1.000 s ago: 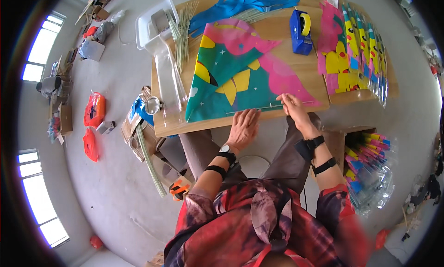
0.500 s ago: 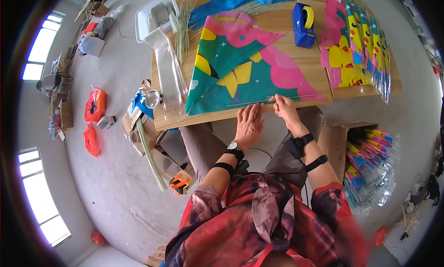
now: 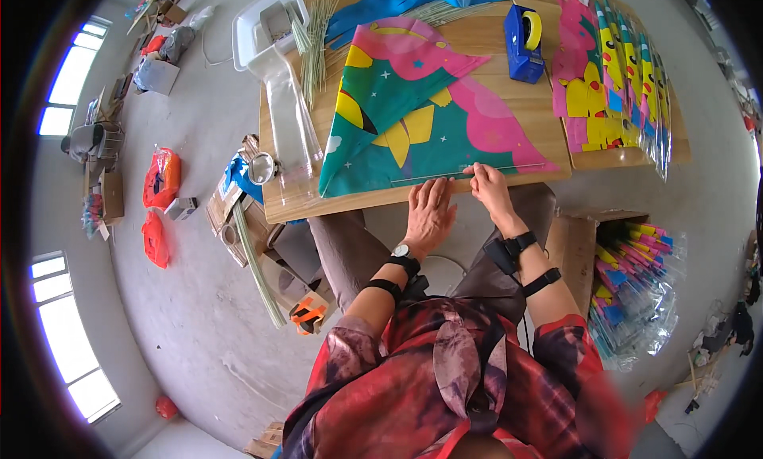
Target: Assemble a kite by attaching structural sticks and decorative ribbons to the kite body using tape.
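Note:
A printed kite sheet in green, pink and yellow lies folded over on the wooden table. Along its near edge runs a thin pale rod. My left hand rests with fingers stretched out at that edge, the fingertips just below the rod. Close beside it, my right hand is closed in a pinch on the rod at the sheet's edge. The thumb and finger partly hide the spot they grip.
A blue tape dispenser stands beyond the sheet. Blue strips, loose thin rods, clear plastic sleeves and a white tray lie farther back. Packaged kites lie at right; a full carton sits below.

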The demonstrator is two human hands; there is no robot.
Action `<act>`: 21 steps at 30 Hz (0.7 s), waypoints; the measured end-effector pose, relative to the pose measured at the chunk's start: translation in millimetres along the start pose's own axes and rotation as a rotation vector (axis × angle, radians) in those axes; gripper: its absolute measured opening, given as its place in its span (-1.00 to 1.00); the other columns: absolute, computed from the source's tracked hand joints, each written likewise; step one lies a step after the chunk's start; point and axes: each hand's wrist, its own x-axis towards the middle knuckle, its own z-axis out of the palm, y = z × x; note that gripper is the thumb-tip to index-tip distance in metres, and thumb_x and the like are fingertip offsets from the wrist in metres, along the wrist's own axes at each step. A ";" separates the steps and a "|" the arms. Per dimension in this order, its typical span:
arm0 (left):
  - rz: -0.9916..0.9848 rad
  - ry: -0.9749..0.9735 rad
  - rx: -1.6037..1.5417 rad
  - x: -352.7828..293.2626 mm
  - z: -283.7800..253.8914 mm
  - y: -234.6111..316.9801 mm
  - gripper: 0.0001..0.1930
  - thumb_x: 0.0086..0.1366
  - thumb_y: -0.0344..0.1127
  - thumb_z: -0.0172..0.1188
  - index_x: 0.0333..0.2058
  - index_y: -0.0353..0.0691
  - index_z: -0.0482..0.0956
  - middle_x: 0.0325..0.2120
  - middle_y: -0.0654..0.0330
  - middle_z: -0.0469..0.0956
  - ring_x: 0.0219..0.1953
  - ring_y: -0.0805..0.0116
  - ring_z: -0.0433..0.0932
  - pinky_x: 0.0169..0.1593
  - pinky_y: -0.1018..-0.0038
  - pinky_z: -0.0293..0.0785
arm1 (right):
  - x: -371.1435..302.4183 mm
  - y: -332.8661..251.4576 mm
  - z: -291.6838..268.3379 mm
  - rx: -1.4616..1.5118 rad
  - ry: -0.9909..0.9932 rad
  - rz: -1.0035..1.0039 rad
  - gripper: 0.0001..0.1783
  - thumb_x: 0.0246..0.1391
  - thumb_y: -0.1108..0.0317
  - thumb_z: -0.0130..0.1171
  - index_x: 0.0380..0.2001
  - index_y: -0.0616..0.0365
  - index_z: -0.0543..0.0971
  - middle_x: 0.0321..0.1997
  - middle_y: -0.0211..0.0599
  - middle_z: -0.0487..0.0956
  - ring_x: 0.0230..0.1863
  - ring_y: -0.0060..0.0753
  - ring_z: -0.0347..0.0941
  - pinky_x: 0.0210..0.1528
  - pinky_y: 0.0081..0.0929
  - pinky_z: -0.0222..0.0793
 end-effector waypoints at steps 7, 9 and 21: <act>-0.022 -0.038 0.025 7.2 -3.4 9.7 -0.34 0.26 -0.13 0.24 0.34 -0.02 0.35 0.21 0.07 0.33 0.29 0.08 0.27 0.37 -0.03 0.08 | 2.4 11.0 -1.7 -0.029 0.008 -0.074 -0.61 0.49 0.18 -0.09 -0.27 0.24 0.59 -0.63 -0.51 0.37 -0.63 -0.70 0.22 -0.59 -0.60 0.17; -0.018 -0.048 0.033 8.6 -3.6 11.0 -0.34 0.26 -0.12 0.24 0.34 0.03 0.35 0.21 0.06 0.33 0.29 0.07 0.27 0.36 -0.05 0.07 | 2.6 11.9 -0.8 -0.038 0.012 -0.071 -0.61 0.48 0.18 -0.09 -0.26 0.23 0.59 -0.62 -0.51 0.37 -0.63 -0.70 0.23 -0.59 -0.60 0.17; -0.012 0.016 0.016 15.2 -4.0 14.3 -0.34 0.21 -0.16 0.32 0.30 0.03 0.38 0.16 0.03 0.29 0.25 -0.01 0.25 0.31 -0.07 0.10 | 0.5 6.1 -0.1 -0.428 0.083 -0.247 -0.73 0.41 0.21 0.03 -0.17 0.17 0.60 -0.59 -0.33 0.48 -0.57 -0.45 0.43 -0.47 -0.40 0.35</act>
